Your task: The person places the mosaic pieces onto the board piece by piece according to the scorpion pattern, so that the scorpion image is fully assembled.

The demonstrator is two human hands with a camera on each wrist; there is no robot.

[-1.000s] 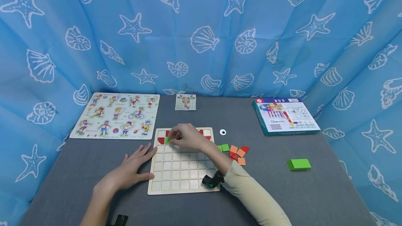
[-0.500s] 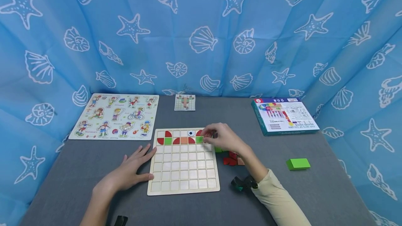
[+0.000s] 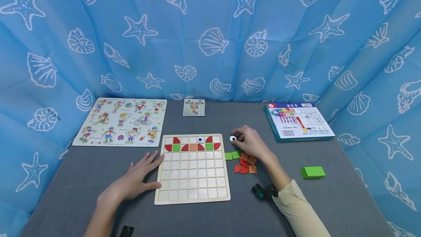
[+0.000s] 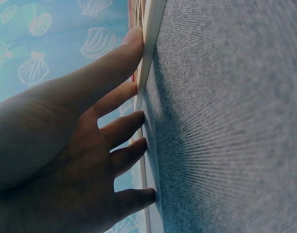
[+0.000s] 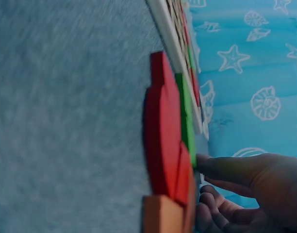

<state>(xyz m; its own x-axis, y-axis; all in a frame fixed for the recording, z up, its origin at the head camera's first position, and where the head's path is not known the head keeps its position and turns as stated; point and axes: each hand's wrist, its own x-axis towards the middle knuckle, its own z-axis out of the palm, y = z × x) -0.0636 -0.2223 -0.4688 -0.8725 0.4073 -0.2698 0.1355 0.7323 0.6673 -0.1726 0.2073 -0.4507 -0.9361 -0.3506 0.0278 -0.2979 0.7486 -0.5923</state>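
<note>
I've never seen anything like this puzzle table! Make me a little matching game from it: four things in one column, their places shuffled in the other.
Column one
1. left hand
2. right hand
3. green block
4. picture card

Column two
A. thumb and finger at the loose eye disc
B. lying beyond the far edge of the grid board
C. against the left edge of the grid board
D. on the right of the table, nearer the person than the boxed set

Right pairs: 1-C, 2-A, 3-D, 4-B
</note>
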